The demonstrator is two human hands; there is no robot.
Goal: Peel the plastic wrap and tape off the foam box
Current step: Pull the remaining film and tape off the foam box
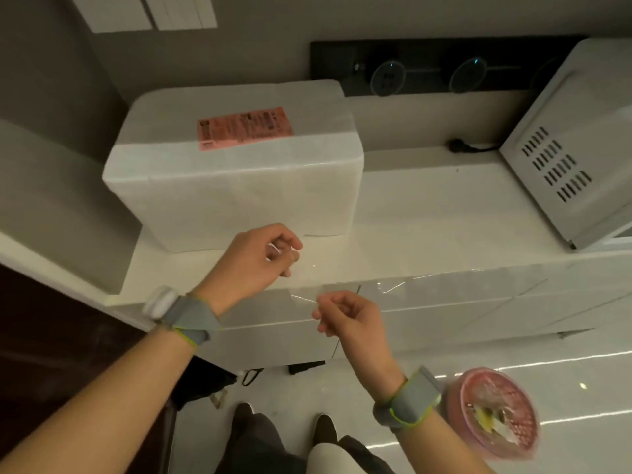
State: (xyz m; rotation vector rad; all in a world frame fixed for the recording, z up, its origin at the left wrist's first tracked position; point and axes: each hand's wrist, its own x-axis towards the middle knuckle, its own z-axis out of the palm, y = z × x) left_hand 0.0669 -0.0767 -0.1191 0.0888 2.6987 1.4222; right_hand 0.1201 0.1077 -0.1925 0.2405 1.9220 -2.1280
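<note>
A white foam box (pixel 232 172) with a pink label (pixel 244 127) on its lid stands on the white counter (pixel 427 213), left of centre. A sheet of clear plastic wrap (pixel 393 285) stretches in front of the counter edge, glinting to the right. My left hand (pixel 260 258) is just in front of the box's lower front, fingers curled and pinching a bit of clear film. My right hand (pixel 345 316) is lower and nearer to me, fingers curled, pinching the edge of the clear wrap.
A white microwave (pixel 567 148) sits at the right on the counter, with a black plug and cord (pixel 472 147) beside it. A black socket strip (pixel 427 70) runs along the wall. A pink bin (pixel 496 412) stands on the floor at the right, near my feet.
</note>
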